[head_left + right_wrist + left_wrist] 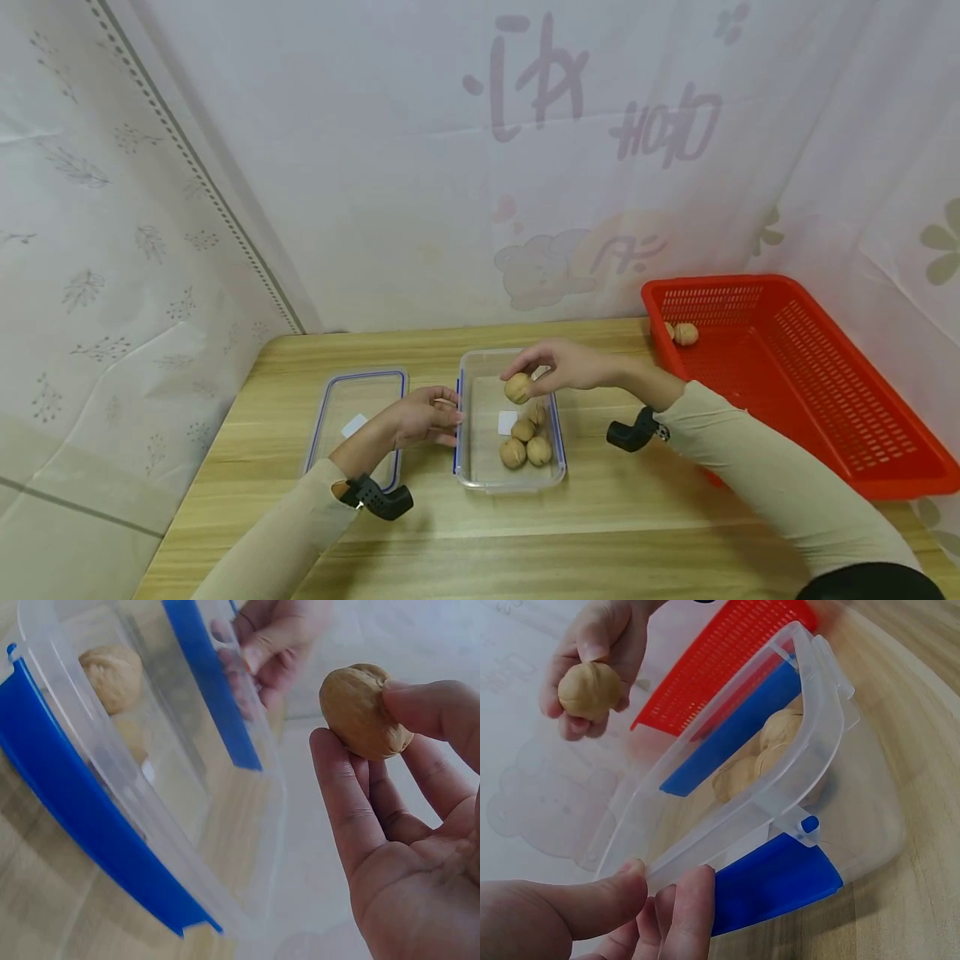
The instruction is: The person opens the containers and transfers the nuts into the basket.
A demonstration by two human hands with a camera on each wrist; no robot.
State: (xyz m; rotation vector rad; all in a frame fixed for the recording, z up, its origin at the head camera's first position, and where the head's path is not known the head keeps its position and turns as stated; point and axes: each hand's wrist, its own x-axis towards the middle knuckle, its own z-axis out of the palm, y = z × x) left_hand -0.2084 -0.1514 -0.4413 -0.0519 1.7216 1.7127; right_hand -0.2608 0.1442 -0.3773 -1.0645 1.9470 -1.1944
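Observation:
In the head view, my right hand [562, 367] is over the far part of a clear plastic box [480, 467], pinching a walnut [517, 388] between thumb and fingers. The right wrist view shows that walnut [364, 712] above the rim. Several walnuts [538, 451] lie along the box's right side, beside a white label [507, 422]. My left hand [423, 417] is at the box's left side. There, its thumb [622, 892] and bent fingers [694, 907] hold the rim by a lowered blue clip flap [772, 885].
A red plastic basket [862, 375] stands at the right, two walnuts [686, 334] in its far left corner. Left of the box lies a clear lid [367, 387] with a blue seal, partly under my left arm. A printed curtain [375, 208] hangs behind the wooden table [450, 558].

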